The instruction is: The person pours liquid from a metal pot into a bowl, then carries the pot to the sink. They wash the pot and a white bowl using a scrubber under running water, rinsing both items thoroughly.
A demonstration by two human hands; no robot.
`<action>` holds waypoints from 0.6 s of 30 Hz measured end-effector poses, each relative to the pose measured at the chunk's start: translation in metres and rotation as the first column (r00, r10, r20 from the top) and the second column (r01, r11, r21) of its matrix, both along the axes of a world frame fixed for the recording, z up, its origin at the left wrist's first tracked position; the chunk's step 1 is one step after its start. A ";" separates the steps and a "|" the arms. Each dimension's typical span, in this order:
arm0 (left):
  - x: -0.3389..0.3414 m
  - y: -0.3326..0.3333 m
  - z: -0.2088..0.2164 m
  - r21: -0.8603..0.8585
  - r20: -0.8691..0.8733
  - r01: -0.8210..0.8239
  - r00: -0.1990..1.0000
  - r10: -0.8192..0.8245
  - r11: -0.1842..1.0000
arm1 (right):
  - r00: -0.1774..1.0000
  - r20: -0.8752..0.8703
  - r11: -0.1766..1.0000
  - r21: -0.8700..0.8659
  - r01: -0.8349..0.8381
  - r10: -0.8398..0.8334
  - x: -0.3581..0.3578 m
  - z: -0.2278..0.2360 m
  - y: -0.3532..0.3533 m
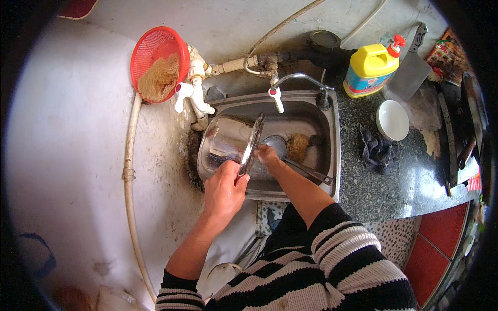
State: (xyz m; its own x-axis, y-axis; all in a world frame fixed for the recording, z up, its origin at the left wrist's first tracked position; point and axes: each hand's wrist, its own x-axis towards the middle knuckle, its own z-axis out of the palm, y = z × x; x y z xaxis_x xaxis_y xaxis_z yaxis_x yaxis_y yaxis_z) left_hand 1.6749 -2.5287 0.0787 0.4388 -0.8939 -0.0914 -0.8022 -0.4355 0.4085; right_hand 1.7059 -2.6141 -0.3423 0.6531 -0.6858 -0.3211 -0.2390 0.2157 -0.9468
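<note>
A shiny steel pot lies tipped on its side in the left part of the steel sink, its mouth turned to the right. My left hand is closed on the pot's near rim. My right hand reaches to the pot's mouth from the right. The rim hides its fingertips, so I cannot make out whether it holds something. Just beyond that hand rests a ladle, its handle slanting toward the sink's near right corner. A brown fibrous scrubber lies on the sink floor beside the ladle's bowl.
Over the sink's far edge hang a white tap and a curved chrome spout. A red basket is at the wall. The right counter bears a yellow jug, a cleaver, a white bowl and a dark cloth.
</note>
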 end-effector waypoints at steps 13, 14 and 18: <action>0.045 -0.011 -0.020 -0.033 -0.348 -0.205 0.920 0.181 0.978 | 0.879 0.158 0.802 -0.363 0.475 -0.449 -0.114 0.292 -0.066; 0.045 -0.019 -0.019 -0.064 -0.553 -0.335 0.796 0.246 0.940 | 0.907 0.114 0.731 -0.556 0.396 -0.404 -0.123 0.308 -0.075; 0.081 -0.018 -0.050 0.032 -0.933 -0.559 0.281 0.225 0.829 | 0.966 0.010 0.511 -0.847 0.146 -0.259 -0.138 0.338 -0.119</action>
